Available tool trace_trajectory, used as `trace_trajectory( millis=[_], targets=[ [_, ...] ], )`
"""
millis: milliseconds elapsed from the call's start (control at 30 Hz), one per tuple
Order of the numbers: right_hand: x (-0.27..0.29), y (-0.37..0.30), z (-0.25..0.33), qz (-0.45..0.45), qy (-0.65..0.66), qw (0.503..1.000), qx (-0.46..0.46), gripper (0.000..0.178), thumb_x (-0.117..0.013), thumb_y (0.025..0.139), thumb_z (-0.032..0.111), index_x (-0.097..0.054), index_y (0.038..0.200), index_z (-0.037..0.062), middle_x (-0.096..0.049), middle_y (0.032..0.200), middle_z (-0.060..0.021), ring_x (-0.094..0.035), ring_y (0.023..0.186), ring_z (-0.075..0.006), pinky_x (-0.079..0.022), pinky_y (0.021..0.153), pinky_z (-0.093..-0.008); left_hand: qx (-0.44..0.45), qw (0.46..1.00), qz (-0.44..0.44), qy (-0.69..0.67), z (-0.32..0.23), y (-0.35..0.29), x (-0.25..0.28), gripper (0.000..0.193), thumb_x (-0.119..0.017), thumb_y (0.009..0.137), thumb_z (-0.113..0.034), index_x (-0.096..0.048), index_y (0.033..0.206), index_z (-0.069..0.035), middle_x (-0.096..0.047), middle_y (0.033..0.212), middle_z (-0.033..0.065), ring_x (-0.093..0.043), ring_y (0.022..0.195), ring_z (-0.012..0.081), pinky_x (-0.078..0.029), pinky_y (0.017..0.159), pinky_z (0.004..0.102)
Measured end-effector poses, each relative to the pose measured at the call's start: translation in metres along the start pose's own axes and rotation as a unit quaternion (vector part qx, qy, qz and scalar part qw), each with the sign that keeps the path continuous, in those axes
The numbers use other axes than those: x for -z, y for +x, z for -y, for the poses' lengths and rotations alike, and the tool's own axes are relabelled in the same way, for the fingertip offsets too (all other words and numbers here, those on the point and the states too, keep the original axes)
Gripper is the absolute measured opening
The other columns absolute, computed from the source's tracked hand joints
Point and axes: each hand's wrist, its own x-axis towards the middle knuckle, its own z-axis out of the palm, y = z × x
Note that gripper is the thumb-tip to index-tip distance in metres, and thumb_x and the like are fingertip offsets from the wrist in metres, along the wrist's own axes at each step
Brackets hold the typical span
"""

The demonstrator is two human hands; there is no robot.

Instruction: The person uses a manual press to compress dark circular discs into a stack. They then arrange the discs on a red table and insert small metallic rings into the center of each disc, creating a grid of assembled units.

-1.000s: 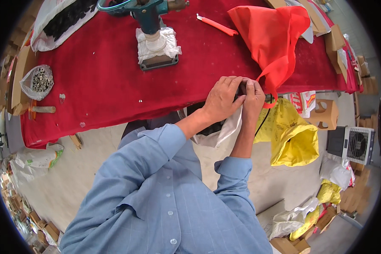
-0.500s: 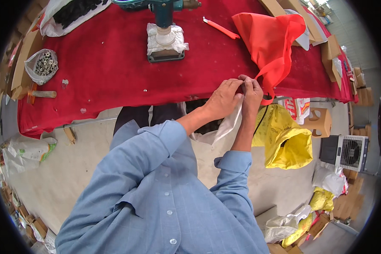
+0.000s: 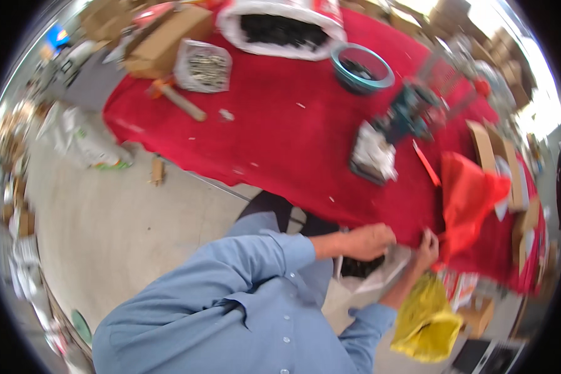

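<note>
Over the front edge of the red-covered table [image 3: 274, 131], my left hand [image 3: 369, 242] is closed, its fingers curled and blurred by motion. Just to its right, my right hand [image 3: 426, 249] pinches thumb against fingers, and what lies between them is too blurred to make out. A white bag [image 3: 389, 268] with dark pieces inside sits below the hands, against the table edge. Beside my right hand, an orange-red cloth bag [image 3: 467, 202] lies crumpled on the table. An open yellow bag [image 3: 427, 324] hangs beneath that hand.
A teal bench machine [image 3: 411, 112] stands at the right, near an orange-handled cutter [image 3: 426, 163]. Farther back are a blue bowl [image 3: 363, 68] of dark pieces and a large white sack [image 3: 280, 31]. A hammer [image 3: 181, 103] and a bag of metal parts [image 3: 204, 67] lie left.
The view has swung left, so the table now sits tilted, showing more of its far left. My hands have moved apart; earlier their fingers met at the table edge.
</note>
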Motion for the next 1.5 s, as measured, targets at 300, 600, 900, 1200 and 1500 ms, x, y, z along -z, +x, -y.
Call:
trace_trajectory(
  millis=[300, 600, 900, 1200, 1500],
  targets=[
    [-0.021, -0.017, 0.015, 0.024, -0.033, 0.996, 0.085, 0.020, -0.068, 0.101, 0.012, -0.071, 0.104, -0.0078, -0.073, 0.105, -0.0110, -0.065, 0.096, -0.0200, -0.053, 0.090, -0.0338, 0.072, 0.997, -0.031, -0.014, 0.002, -0.049, 0.095, 0.027, -0.068, 0.096, -0.016, -0.064, 0.117, -0.001, -0.065, 0.113, 0.0181, -0.063, 0.112, 0.0389, -0.052, 0.096, 0.0500],
    [-0.104, -0.114, 0.201, 0.263, 0.009, 0.955, 0.138, 0.009, -0.063, 0.098, 0.002, -0.068, 0.096, -0.0052, -0.071, 0.105, -0.0135, -0.066, 0.101, -0.0207, -0.053, 0.093, -0.0334, 0.167, 0.957, -0.213, 0.101, 0.043, -0.094, 0.277, 0.026, -0.072, 0.092, -0.016, -0.072, 0.113, 0.000, -0.072, 0.104, 0.0193, -0.071, 0.098, 0.0354, -0.057, 0.089, 0.0451],
    [-0.446, 0.012, 0.341, 0.331, 0.085, 0.914, 0.218, 0.031, -0.061, 0.102, 0.018, -0.072, 0.122, -0.0023, -0.075, 0.116, -0.0158, -0.071, 0.105, -0.0248, -0.053, 0.096, -0.0351, 0.341, 0.821, -0.448, 0.097, 0.182, -0.057, 0.494, 0.046, -0.075, 0.095, -0.027, -0.067, 0.130, 0.003, -0.073, 0.126, 0.0233, -0.073, 0.113, 0.0297, -0.057, 0.098, 0.0397],
    [-0.721, 0.137, 0.290, 0.202, -0.066, 0.946, 0.243, 0.061, -0.071, 0.092, 0.036, -0.063, 0.143, 0.0056, -0.056, 0.143, -0.0353, -0.051, 0.136, -0.0509, -0.042, 0.114, -0.0540, 0.456, 0.702, -0.463, 0.293, 0.352, -0.039, 0.597, 0.067, -0.071, 0.092, -0.043, -0.058, 0.149, -0.011, -0.055, 0.141, 0.0376, -0.052, 0.132, 0.0530, -0.044, 0.113, 0.0533],
    [-0.780, 0.126, 0.275, 0.151, -0.093, 0.939, 0.294, 0.062, -0.071, 0.091, 0.046, -0.066, 0.141, 0.0105, -0.039, 0.159, -0.0309, -0.047, 0.136, -0.0563, -0.037, 0.112, -0.0677, 0.444, 0.706, -0.381, 0.399, 0.390, 0.006, 0.568, 0.068, -0.060, 0.097, -0.057, -0.053, 0.157, -0.025, -0.027, 0.165, 0.0375, -0.032, 0.144, 0.0630, -0.024, 0.115, 0.0738]
  ],
)
